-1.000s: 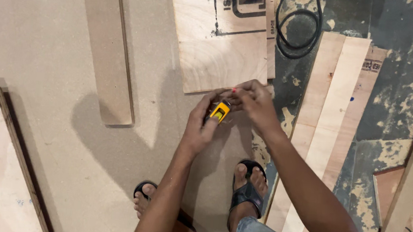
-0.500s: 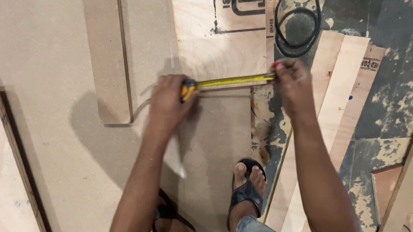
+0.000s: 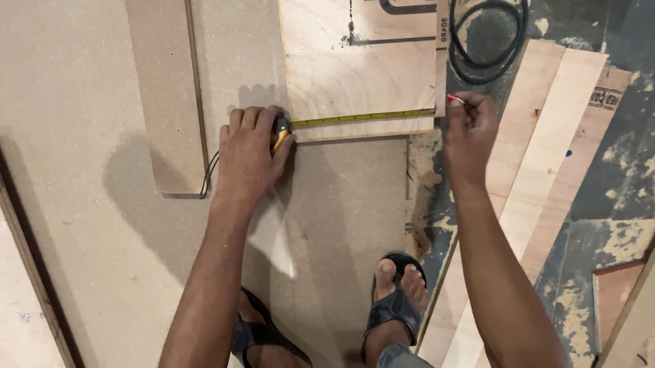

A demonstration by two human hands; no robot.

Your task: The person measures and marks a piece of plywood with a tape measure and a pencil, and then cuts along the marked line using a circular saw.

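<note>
The yellow tape blade (image 3: 364, 117) is stretched flat along the near edge of a plywood sheet (image 3: 352, 69), so that edge's length can be read against it. The tape measure case (image 3: 280, 132) is pinned at the sheet's near-left corner under the left hand (image 3: 248, 154), fingers closed on it to keep the blade taut. At the sheet's near-right corner the right hand (image 3: 468, 133) is closed on a thin red-tipped pencil (image 3: 456, 101); whether the blade hook is also pinched cannot be told. A coiled black cable (image 3: 483, 33) lies just right of the sheet, on the floor. A narrow board strip (image 3: 164, 78) lies left of it.
</note>
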